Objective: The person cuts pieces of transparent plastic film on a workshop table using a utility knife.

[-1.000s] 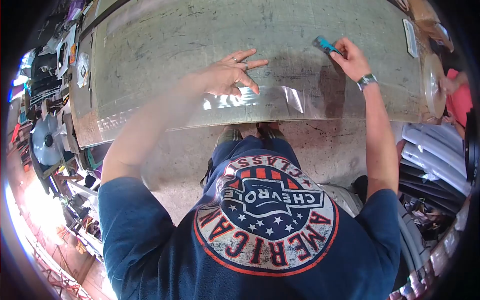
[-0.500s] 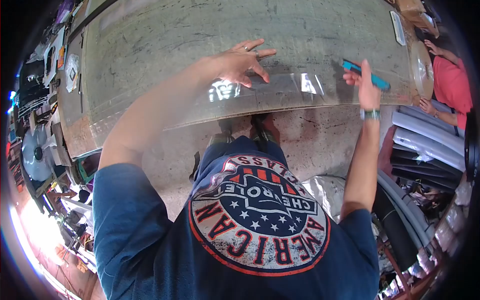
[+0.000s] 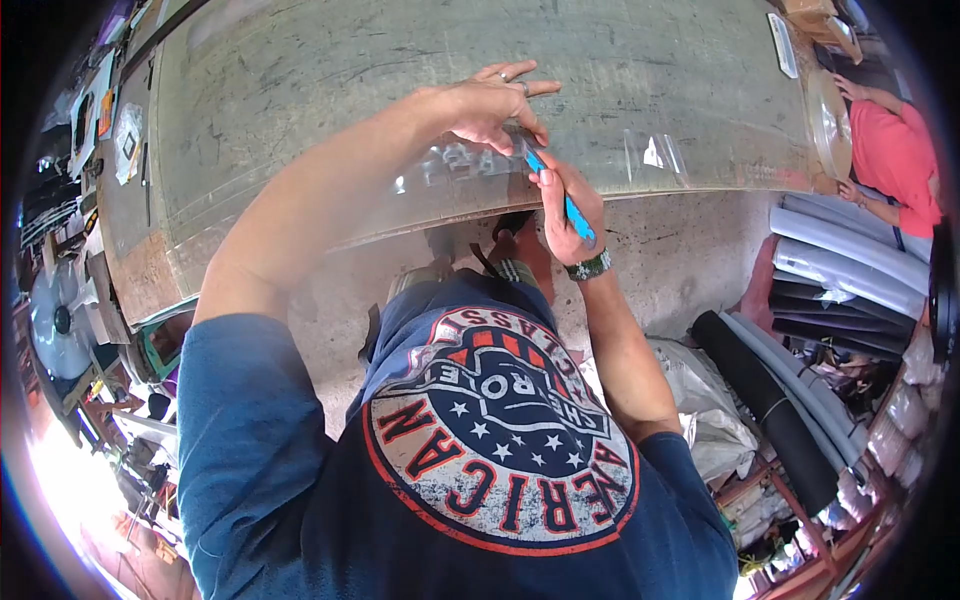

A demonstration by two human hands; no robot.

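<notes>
My right hand (image 3: 574, 208) is wrapped round a blue utility knife (image 3: 578, 221), whose front end points up and left, away from my body. That end is right at the thumb and index finger of my left hand (image 3: 492, 105). The left hand lies spread over the near side of the worktable, palm down, with a ring on one finger. Beneath and beside it, a clear plastic sheet (image 3: 655, 154) runs along the table edge, showing up mainly by its glare. The tip of the knife is partly hidden by my left fingers.
The big scuffed worktable (image 3: 350, 60) ends just in front of my body. At its right end stands a person in a red top (image 3: 890, 150), beside a round clear roll (image 3: 828, 125). Wrapped rolls (image 3: 850, 270) and a black roll (image 3: 765, 410) lie to my right.
My right hand has swung left with the utility knife, from the right part of the table edge to beside my left hand. The left hand has stayed in nearly the same place.
</notes>
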